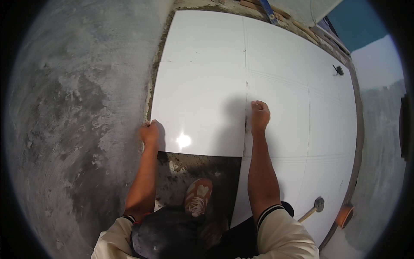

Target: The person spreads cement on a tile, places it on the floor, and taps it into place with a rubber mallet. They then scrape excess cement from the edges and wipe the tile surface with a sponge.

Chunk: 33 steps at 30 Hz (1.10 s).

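Observation:
A large glossy white floor tile (198,108) lies in front of me, with a bright glare spot near its front edge. At its left edge, beside the grey wall, my left hand (149,134) is closed with curled fingers on the tile's border. My right hand (261,115) forms a fist just right of the seam between this tile and the neighbouring white tile (280,116). Whatever that fist may hold is hidden. Dark mortar marks show along the seam.
Rough dark ground (181,166) borders the tile's front edge, with my orange-and-white shoe (199,196) on it. A mallet (318,204) and an orange container (344,215) are at lower right. A small dark object (339,70) lies far right; a blue bar (268,11) is at the back.

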### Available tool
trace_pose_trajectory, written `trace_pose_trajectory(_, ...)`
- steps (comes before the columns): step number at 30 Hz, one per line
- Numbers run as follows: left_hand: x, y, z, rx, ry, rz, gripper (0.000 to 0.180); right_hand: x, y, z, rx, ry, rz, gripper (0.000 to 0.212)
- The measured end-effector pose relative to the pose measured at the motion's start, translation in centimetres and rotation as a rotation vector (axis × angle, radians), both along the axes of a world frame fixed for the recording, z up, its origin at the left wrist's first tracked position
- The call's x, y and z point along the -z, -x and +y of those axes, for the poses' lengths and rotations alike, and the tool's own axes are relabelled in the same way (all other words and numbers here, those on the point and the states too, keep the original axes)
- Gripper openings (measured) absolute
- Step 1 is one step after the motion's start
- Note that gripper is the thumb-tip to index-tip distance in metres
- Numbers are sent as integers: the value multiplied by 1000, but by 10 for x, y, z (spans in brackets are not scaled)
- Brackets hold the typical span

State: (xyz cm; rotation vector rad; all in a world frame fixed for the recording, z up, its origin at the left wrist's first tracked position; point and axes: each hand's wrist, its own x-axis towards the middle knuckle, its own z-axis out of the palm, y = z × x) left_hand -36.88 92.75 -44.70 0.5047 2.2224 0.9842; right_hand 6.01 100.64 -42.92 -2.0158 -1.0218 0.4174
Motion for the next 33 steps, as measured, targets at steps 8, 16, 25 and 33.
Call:
trace_pose_trajectory(8, -28, -5, -2, 32, -34, -77, 37, -25, -9, -24, -295, 368, 104, 21)
trace_pose_trajectory(16, -46, -11, -9, 292, 81, -23, 75, -14, -10, -21, -237, 400, 148, 14)
trace_pose_trajectory(25, -39, 1, -14, 502, 257, 288, 80, -16, 3, -24, -220, 349, 112, 14)
trace_pose_trajectory(33, -58, -50, -30, 710, 20, 749, 79, -97, -160, -132, -431, 433, -60, 44)
